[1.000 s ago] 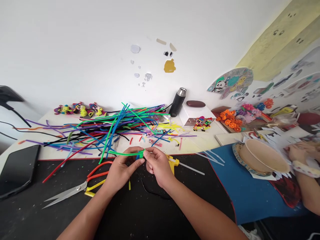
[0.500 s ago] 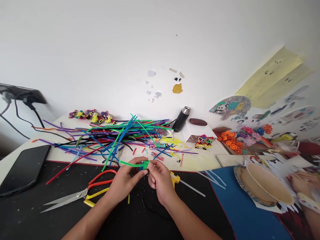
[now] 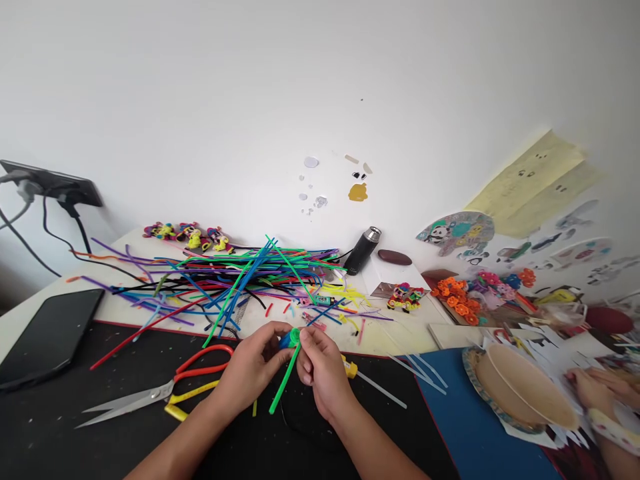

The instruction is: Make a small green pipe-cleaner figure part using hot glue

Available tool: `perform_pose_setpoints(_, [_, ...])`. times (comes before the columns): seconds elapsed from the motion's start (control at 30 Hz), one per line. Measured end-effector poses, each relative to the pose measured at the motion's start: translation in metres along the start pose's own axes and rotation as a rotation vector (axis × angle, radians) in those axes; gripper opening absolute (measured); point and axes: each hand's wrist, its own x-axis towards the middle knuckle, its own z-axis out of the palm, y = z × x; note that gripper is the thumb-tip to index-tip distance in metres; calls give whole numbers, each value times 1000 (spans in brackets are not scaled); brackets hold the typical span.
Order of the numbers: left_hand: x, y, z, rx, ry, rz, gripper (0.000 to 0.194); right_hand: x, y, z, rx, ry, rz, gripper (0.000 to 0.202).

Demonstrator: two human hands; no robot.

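Between my two hands is a small blue and green piece (image 3: 287,341) of coiled pipe cleaner. My left hand (image 3: 255,363) grips its blue side with thumb and fingers. My right hand (image 3: 323,367) pinches the green pipe cleaner (image 3: 285,383), whose loose end hangs down toward me. Left of my hands, scissors (image 3: 155,395) with one red and one yellow handle lie on the black mat (image 3: 125,447). Beside my right hand is a yellow glue gun (image 3: 349,367), partly hidden, with a clear stick coming out of it.
A pile of coloured pipe cleaners (image 3: 240,270) spreads behind my hands. A phone (image 3: 53,337) lies at the left and a black bottle (image 3: 363,251) leans at the back. At the right are a bowl (image 3: 533,387) and another person's hands (image 3: 595,387).
The green pipe cleaner's free end has swung from pointing left to pointing down toward me. Both hands keep hold of the piece. The camera view has shifted slightly.
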Motion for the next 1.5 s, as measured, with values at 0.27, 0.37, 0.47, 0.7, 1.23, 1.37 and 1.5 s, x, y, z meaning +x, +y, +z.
perform_pose_setpoints(0.27, [0, -1, 0, -21, 2, 5, 19, 0, 1, 1, 9, 12, 17, 56])
perform_pose_setpoints(0.37, [1, -1, 0, -31, 7, 10, 18, 1, 1, 2, 6, 10, 20, 58])
perform_pose_setpoints(0.47, [1, -1, -1, -28, 6, 8, 18, 1, 2, 4, 13, 6, 28, 58])
perform_pose_setpoints(0.7, [2, -1, -2, 8, 58, 2, 20, 0, -2, 8, 17, -19, 36, 60])
perform_pose_setpoints(1.23, [2, -4, -2, 44, 40, 38, 20, 3, 8, 9, 21, -8, 37, 60])
perform_pose_setpoints(1.37, [3, -3, -4, 32, 52, 30, 20, 3, 8, 8, 40, -24, 52, 58])
perform_pose_setpoints(1.5, [2, -2, -3, 35, 32, 46, 19, 2, 9, 6, 46, -21, 39, 57])
